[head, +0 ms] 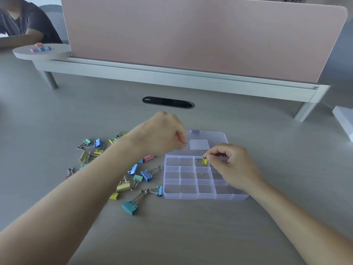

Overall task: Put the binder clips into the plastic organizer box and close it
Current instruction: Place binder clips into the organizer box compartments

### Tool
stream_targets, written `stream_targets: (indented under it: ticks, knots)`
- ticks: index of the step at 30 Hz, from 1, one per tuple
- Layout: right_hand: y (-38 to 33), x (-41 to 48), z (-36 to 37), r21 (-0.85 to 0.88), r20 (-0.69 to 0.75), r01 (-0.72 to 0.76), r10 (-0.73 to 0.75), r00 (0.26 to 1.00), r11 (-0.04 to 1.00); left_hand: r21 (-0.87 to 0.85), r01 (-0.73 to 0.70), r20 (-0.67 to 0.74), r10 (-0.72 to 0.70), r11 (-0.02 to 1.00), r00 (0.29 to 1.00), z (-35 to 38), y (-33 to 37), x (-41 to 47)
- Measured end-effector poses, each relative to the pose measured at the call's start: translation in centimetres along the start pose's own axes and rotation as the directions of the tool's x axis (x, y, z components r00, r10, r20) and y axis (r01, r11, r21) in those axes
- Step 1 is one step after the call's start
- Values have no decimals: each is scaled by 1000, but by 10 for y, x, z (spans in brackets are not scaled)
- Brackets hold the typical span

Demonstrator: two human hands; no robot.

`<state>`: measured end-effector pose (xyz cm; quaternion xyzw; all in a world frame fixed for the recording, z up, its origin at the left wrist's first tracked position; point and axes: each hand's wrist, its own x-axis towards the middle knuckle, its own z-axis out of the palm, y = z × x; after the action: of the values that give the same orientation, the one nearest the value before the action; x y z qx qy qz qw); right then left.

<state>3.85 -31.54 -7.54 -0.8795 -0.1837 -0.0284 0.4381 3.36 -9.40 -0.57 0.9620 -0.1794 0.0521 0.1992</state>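
The right hand (pixel 230 166) pinched a yellow binder clip (pixel 204 161) over the organizer box (pixel 191 197). The left hand (pixel 162 134) gripped another's wire handle (pixel 185 145). Dropped crooked, either could straddle a divider (pixel 197 180).

Your pale grey bench (pixel 191 236) runs up to a pink divider (pixel 191 35) at 12 o'clock, set in a grey rail (pixel 172 77) on short legs. A black cable port (pixel 167 102) lies just before it. At 10 o'clock, a round shelf (pixel 59 51) juts out, with a person (pixel 28 22) seated behind it.
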Motion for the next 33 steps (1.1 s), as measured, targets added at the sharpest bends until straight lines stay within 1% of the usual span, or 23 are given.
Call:
stream_targets:
  ticks: [3,5,8,12,16,18,22,24,26,29,33]
  knots:
    - [0,0,1,-8,-12,-27,27,1000,1000,-40,-94,25,95,995,995,19,16,1]
    - [0,1,1,-20,-12,-23,22,1000,1000,-74,-109,13,110,991,994,31,21,2]
    - [0,1,1,-30,-12,1,-1,1000,1000,-99,-95,-20,94,990,995,42,21,3]
    - [-3,3,-2,-39,35,30,-29,999,999,-82,-77,-15,76,994,997,46,19,3]
    - [-2,8,-9,23,87,15,-17,996,1000,-90,-60,-2,60,994,998,45,18,4]
    - [0,11,-10,16,89,34,-35,995,999,-82,-62,2,62,995,998,46,19,3]
    - [3,16,-8,-87,111,153,-143,983,984,-83,-44,-1,44,996,999,46,21,3]
    - [6,19,-7,-212,128,214,-190,973,954,-77,-55,-10,54,996,998,47,22,3]
    - [8,21,-6,-294,124,225,-197,973,929,-59,-64,-14,63,996,998,48,23,2]
    - [8,21,-4,-270,112,176,-151,982,947,-65,-55,-24,53,996,998,49,23,2]
    - [8,19,-6,-129,103,91,-78,992,987,-111,-55,-16,54,992,998,47,25,1]
